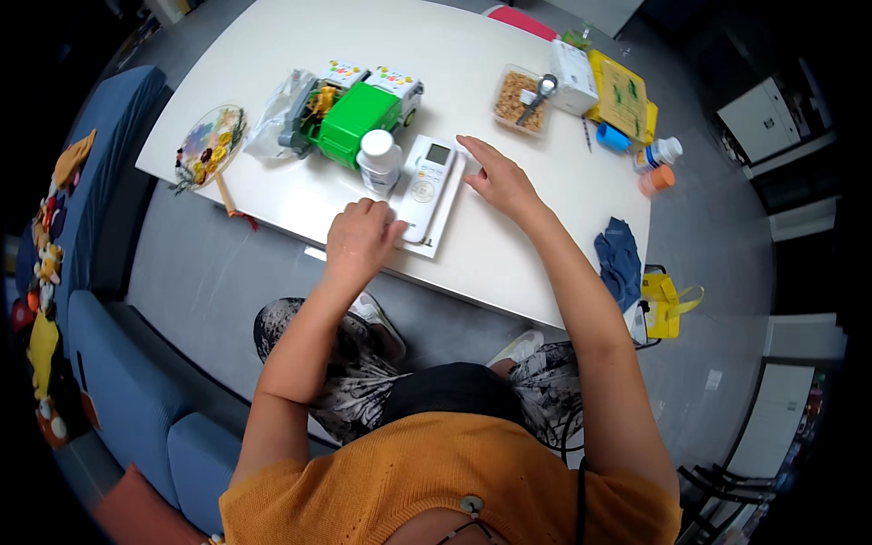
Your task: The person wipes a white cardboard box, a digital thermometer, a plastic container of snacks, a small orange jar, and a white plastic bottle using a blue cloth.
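Observation:
A white remote control [422,193] with a small grey screen lies on a flat white box or book [446,218] near the table's front edge. My left hand [358,240] is beside the remote's lower left end, its thumb held apart from the fingers and close to the remote; whether it touches is hard to tell. To the right of the box, my right hand [501,184] is open over the table, thumb and fingers spread, holding nothing. Just left of the remote stands a white capped bottle [380,162]. Behind the bottle sits a toy truck [360,124] with a green body.
A clear plastic bag [272,118] and a round floral decoration [211,148] lie at the left. Farther right are a food container [520,102] with a spoon, a white box [573,79], an orange-capped bottle [657,181] and a dark blue cloth [619,262] at the table's edge.

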Tool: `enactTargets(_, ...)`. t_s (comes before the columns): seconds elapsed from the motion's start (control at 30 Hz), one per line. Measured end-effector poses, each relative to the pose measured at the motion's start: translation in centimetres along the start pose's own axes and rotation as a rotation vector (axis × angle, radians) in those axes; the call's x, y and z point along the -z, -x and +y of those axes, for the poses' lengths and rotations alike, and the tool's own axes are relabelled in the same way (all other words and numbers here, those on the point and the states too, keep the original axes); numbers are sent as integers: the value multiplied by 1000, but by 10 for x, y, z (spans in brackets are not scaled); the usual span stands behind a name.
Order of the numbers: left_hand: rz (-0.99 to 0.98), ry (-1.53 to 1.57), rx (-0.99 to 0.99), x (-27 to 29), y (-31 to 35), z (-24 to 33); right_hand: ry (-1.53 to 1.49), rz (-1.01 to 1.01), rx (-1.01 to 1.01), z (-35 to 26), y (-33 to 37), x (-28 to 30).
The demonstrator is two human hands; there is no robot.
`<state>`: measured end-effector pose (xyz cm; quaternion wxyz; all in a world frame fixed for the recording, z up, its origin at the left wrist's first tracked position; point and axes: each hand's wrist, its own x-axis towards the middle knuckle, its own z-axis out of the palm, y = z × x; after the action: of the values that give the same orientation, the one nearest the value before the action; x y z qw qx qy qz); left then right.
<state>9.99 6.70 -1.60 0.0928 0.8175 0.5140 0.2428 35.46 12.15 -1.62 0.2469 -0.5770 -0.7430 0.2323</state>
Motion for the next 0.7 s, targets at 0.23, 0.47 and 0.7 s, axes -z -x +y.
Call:
enactTargets(0.23, 181, 36, -34, 5, -10, 29, 379, 271, -41, 55, 119, 70)
enactTargets(0.47, 83, 113, -99, -27, -24, 61, 550, 277, -302, 115, 224, 98)
enactTargets(0.7, 33, 323, -99, -67, -49, 89, 325, 249, -105, 84, 205, 46)
